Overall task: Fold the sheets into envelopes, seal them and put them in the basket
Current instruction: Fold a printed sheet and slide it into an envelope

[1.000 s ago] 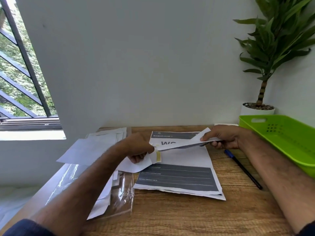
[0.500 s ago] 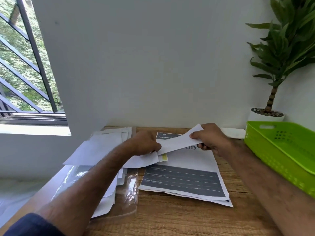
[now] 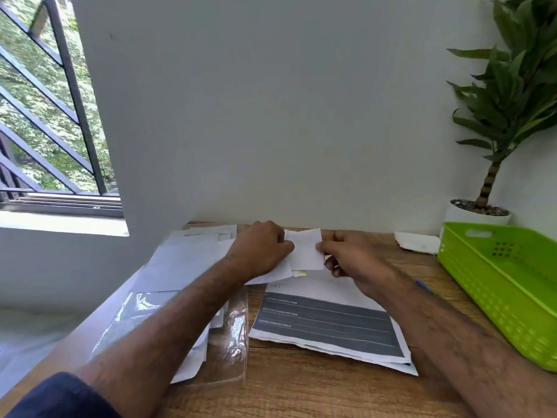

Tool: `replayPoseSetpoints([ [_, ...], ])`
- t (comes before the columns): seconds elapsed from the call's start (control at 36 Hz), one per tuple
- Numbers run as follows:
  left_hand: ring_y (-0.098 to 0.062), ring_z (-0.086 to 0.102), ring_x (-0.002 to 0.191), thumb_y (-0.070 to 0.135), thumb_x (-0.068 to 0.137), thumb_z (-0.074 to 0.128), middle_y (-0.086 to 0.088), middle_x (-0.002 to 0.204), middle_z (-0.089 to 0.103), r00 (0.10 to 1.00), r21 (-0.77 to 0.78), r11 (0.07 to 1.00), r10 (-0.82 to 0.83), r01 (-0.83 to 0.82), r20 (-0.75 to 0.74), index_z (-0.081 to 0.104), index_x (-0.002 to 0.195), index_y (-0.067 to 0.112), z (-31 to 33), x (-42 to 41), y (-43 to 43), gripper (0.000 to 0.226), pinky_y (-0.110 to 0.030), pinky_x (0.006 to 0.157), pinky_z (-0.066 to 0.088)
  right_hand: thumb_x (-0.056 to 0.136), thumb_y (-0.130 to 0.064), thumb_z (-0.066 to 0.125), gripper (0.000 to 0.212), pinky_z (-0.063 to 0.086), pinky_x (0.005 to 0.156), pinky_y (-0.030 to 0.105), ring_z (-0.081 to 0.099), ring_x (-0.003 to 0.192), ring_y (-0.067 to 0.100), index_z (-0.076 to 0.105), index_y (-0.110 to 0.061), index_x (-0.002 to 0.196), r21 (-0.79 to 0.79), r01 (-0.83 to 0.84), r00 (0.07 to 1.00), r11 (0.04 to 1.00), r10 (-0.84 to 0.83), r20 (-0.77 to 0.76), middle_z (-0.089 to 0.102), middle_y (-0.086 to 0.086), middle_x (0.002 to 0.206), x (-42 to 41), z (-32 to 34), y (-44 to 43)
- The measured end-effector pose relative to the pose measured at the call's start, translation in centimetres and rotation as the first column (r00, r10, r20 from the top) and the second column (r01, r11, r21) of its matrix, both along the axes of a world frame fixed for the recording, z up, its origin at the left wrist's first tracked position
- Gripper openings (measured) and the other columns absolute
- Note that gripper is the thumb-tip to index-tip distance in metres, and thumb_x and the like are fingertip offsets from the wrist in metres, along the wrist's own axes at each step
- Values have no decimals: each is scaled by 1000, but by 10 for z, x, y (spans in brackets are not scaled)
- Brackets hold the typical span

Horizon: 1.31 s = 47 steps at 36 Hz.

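Note:
A small folded white sheet [image 3: 304,250] is held upright between both hands above the far part of the desk. My left hand [image 3: 260,250] grips its left edge and my right hand [image 3: 351,257] pinches its right edge. A bit of yellow strip [image 3: 299,273] shows under the sheet's lower edge. Below the hands lies a stack of printed sheets [image 3: 328,324] with dark grey bands. The green basket [image 3: 497,285] stands at the right edge of the desk, apart from both hands.
Loose white papers [image 3: 187,260] and a clear plastic sleeve [image 3: 232,333] lie at the left. A blue pen [image 3: 423,286] pokes out beside my right forearm. A white piece of paper [image 3: 417,242] and a potted plant [image 3: 488,164] stand at the back right by the wall.
My right hand has moved left toward the left hand, bringing the sheet's right end over so that the sheet is now shorter and folded. The view has shifted slightly.

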<state>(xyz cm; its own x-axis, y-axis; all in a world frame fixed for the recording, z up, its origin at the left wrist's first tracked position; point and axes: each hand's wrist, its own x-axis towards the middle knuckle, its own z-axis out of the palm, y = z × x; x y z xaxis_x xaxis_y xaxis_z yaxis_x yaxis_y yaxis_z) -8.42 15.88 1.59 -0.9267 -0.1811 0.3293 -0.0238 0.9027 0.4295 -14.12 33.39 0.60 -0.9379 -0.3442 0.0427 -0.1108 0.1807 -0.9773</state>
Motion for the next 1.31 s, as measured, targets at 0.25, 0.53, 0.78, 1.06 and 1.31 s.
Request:
replayPoseSetpoints([
  [0.25,-17,48,58,38,97,50,3,61,50,991,-84,992,-106,99,-88,46,62,22,1,3,31,39,-30,51,28,84,3,75,8,34,36,12,48,33,-2,72,-4,86,-113,38,991,993,-52,-125,64,6,68,10,6,-1],
  [0.53,-24,47,70,30,101,41,4,73,43,975,-176,973,-173,147,-143,38,74,21,-4,5,37,29,-35,64,32,91,4,59,20,25,34,19,35,31,11,78,-4,90,37,-10,996,999,14,-86,62,11,59,10,3,-3],
  [0.78,-24,46,68,26,102,40,4,74,42,939,-217,947,-282,238,-198,39,80,18,-7,7,48,23,-40,63,38,86,12,50,39,31,34,15,46,32,1,65,-10,57,92,88,972,992,-65,-228,52,-9,37,3,-3,-1],
  [1.06,-19,52,71,32,103,40,1,80,53,976,-139,987,-107,81,-191,49,83,17,-6,3,25,26,-32,62,36,92,-54,60,39,52,66,35,66,76,21,70,-17,89,38,287,925,957,-267,-271,73,5,86,-5,19,9],
  [1.31,-17,50,70,32,100,42,6,83,51,941,-324,899,-333,295,-66,46,83,24,-20,6,43,20,-31,61,33,89,-61,61,49,59,61,33,70,83,24,70,-20,115,127,-97,967,987,63,246,72,7,101,-7,10,20],
])
